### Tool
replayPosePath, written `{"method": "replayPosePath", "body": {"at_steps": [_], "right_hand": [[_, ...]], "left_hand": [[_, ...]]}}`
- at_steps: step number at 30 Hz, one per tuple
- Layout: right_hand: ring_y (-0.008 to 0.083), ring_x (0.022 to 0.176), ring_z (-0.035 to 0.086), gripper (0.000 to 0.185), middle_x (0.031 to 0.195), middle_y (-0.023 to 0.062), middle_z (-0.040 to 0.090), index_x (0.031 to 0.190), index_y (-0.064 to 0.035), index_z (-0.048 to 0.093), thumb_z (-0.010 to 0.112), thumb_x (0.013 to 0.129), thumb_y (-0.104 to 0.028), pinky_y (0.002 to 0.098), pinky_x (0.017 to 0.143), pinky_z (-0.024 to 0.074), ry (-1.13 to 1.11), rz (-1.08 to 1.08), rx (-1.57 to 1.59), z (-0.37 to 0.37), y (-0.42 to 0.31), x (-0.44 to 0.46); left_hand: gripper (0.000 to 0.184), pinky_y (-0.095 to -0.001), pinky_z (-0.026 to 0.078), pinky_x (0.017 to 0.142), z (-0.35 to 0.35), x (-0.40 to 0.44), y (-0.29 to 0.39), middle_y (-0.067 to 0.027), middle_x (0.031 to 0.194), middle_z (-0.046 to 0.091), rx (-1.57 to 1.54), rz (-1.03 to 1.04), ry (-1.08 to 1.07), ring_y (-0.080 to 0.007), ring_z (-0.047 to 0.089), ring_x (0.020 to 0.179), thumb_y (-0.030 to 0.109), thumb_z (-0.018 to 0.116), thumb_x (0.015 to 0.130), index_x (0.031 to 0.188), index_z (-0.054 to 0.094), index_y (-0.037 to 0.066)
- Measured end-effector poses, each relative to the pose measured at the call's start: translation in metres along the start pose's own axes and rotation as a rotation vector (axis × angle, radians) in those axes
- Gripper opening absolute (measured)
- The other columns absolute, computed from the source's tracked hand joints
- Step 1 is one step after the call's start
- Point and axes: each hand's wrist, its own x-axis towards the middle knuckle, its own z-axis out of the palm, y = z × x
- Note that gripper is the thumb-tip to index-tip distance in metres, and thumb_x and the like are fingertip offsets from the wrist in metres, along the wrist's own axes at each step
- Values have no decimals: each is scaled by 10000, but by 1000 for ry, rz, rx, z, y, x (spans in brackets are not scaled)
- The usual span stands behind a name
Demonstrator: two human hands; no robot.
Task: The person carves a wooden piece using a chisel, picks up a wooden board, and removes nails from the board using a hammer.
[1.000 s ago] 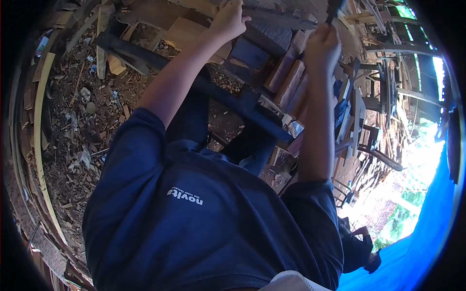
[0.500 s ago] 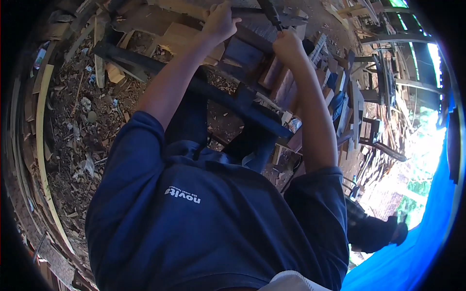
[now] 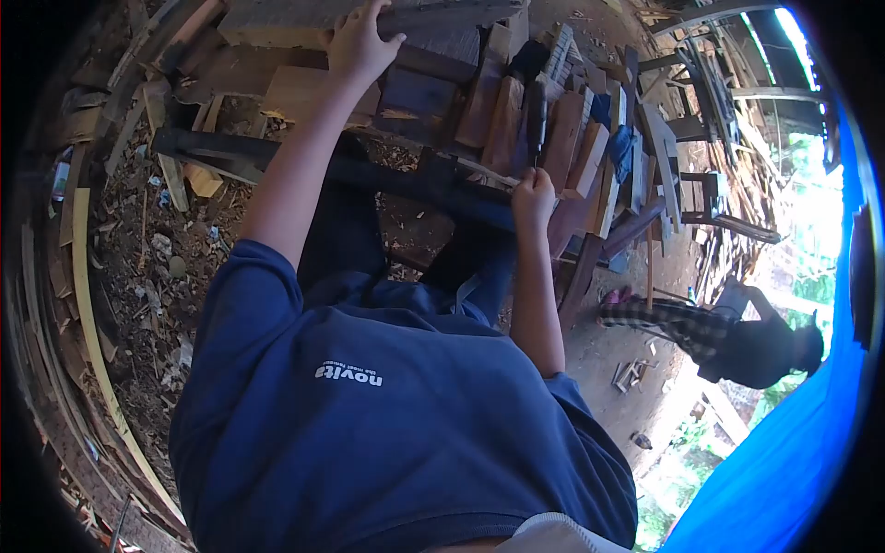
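My left hand (image 3: 359,48) is at the top of the view, its thumb and a finger apart on either side of the end of a dark piece of wood (image 3: 452,15). That piece lies across a thick timber block (image 3: 277,23). Lower and to the right, my right hand (image 3: 534,198) is closed around the thin near end of a long dark tool (image 3: 537,120); its exact kind is unclear. The tool points away from me, over several reddish-brown wood blocks (image 3: 502,115).
A dark beam (image 3: 369,178) crosses in front of my legs. Wood chips and scraps (image 3: 152,249) cover the ground at left, beside a long pale strip (image 3: 88,304). Another person (image 3: 728,336) is bent over at right, near a blue tarp (image 3: 784,461).
My right hand has come down towards me with the dark tool, away from the dark wood. My left hand stays at that wood. The view has shifted, and the other person shows more fully.
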Motion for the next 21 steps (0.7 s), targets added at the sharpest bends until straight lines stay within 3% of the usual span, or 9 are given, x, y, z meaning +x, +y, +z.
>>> {"method": "replayPosePath", "body": {"at_steps": [2, 6, 8, 9, 11, 12, 16, 18, 21], "right_hand": [[404, 846, 624, 264, 846, 244, 638, 949, 42, 609, 489, 947, -193, 438, 736, 462, -18, 22, -45, -3, 8, -2], [362, 791, 630, 278, 805, 203, 646, 898, 46, 607, 483, 956, -196, 422, 721, 458, -43, 61, 23, 16, 41, 9], [127, 433, 437, 262, 558, 25, 467, 835, -49, 513, 451, 992, -249, 263, 381, 344, -282, 263, 553, 25, 56, 13], [127, 433, 437, 262, 558, 25, 467, 835, -49, 513, 451, 992, -249, 263, 381, 344, -274, 266, 561, 15, 58, 13], [88, 404, 307, 275, 528, -26, 328, 821, -105, 435, 409, 1009, -303, 214, 336, 246, -986, 857, 1801, -25, 27, 0], [95, 413, 258, 300, 539, -24, 288, 801, -110, 406, 393, 1010, -325, 218, 341, 217, -1074, 867, 1839, -27, 30, -5], [87, 443, 330, 272, 571, -14, 375, 831, -103, 477, 420, 999, -309, 210, 356, 237, -1042, 735, 1711, -22, 23, -24], [86, 484, 396, 243, 615, -2, 455, 872, -90, 560, 444, 984, -272, 209, 375, 263, -649, 725, 1108, -20, 10, -22], [148, 527, 507, 204, 726, 31, 586, 952, -38, 621, 558, 897, -224, 260, 463, 396, -422, 387, 730, -13, 7, 1]], "left_hand": [[329, -451, 477, 891, -5, -17, 17, -179, 1068, 584, 253, 382, 354, -325, 555, 1081, 176, 661, 843, 1083, 508, 11], [438, -436, 443, 915, 38, 14, -24, -63, 1159, 626, 323, 636, 439, -272, 582, 1075, 249, 659, 858, 1280, 545, 215], [428, -410, 469, 898, 48, 23, -34, 4, 1155, 614, 301, 571, 404, -251, 588, 1046, 203, 630, 866, 1271, 556, 321], [428, -410, 469, 898, 50, 28, -39, 4, 1155, 614, 301, 582, 401, -251, 588, 1046, 203, 630, 866, 1271, 556, 321], [408, -392, 490, 880, 54, 33, -47, -5, 1124, 605, 321, 611, 357, -260, 593, 1002, 135, 598, 876, 1251, 575, 294], [408, -392, 490, 880, 52, 32, -46, -5, 1124, 605, 319, 627, 345, -260, 593, 1002, 135, 598, 876, 1251, 575, 294], [456, -394, 470, 873, 53, 34, -44, -27, 1072, 614, 273, 605, 273, -271, 591, 980, 25, 566, 841, 1228, 592, 265], [465, -407, 429, 894, 63, 42, -48, -44, 1066, 619, 222, 609, 276, -274, 586, 985, 13, 562, 813, 1204, 600, 262], [422, -419, 405, 923, 71, 48, -52, -56, 1084, 613, 267, 634, 302, -272, 573, 1038, 43, 573, 817, 1191, 587, 238]]}}
